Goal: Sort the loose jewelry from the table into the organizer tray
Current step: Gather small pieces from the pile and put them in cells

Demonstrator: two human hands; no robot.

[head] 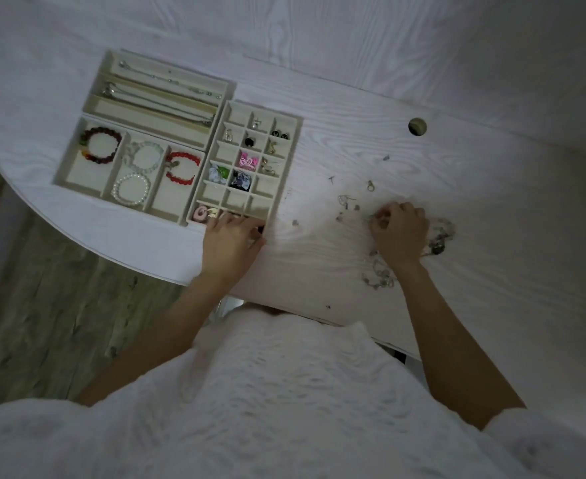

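The tray [250,108] already holds bracelets, chains and small pieces in many compartments, so sorting appears well advanced. Loose jewelry [381,271] remains on the table [492,219], right of the tray. The right hand [400,229] pinches a small piece there. The left hand [231,236] rests, fingers relaxed, on the tray's near edge.

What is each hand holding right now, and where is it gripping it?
The right hand seems to pinch a small piece from the loose jewelry; which part cannot be told. The left hand rests on the grid tray, holding nothing visible.
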